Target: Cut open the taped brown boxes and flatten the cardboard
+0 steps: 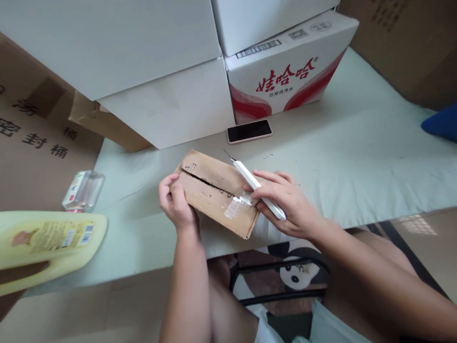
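Note:
A small brown cardboard box [210, 202] is tilted above the pale green cloth, near the table's front edge. A dark gap runs along the seam on its upper face, and clear tape [233, 208] sticks across the right end. My left hand [178, 202] grips the box by its left end, thumb on top. In my right hand [285, 200] lies a white-handled craft knife [250, 178], its thin blade pointing up and away to the left. The right fingers are also close to the box's right end; whether they touch it I cannot tell.
A phone [250, 131] lies beyond the box, before stacked white cartons [171, 105] and a red-printed carton [285, 81]. At left are a clear bottle [87, 188] and a yellow jug [53, 243]. A blue object [442, 121] sits at far right.

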Available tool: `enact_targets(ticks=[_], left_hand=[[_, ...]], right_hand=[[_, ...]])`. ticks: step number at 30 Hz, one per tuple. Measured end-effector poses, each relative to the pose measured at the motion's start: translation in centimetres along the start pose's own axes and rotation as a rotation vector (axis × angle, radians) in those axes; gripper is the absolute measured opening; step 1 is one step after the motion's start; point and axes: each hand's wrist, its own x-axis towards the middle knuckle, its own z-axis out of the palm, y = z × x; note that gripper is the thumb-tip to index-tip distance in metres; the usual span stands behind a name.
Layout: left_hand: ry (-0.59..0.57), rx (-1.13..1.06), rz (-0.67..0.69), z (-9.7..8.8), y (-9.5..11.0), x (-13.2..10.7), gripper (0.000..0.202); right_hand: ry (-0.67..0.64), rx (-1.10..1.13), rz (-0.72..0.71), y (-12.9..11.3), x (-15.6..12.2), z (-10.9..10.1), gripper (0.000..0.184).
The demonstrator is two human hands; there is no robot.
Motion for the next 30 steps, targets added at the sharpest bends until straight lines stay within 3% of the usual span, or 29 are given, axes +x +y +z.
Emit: enact_targets(ticks=[16,20,24,30], left_hand=[[-0.018,-0.032,0.004,0.0,0.0,-0.1,0.018],[-0.025,-0.049,-0.013,0.0,0.0,-0.1,0.019],[-0.01,-0.062,-0.021,-0.1,0.0,0.0,0.02],[-0.02,-0.048,-0.021,-0.1,-0.1,0.0,0.021]], right_hand=[[0.009,0.06,0.025,0.1,0.5,0.2,0.018],[0.099,0.075,0.034,0.5,0.6,-0.1,0.021],[0.223,0.0,0.138,1.0,0.3,-0.4,0.017],[0.171,-0.021,0.269,2.7,-1.1,-0.4,0.035]])
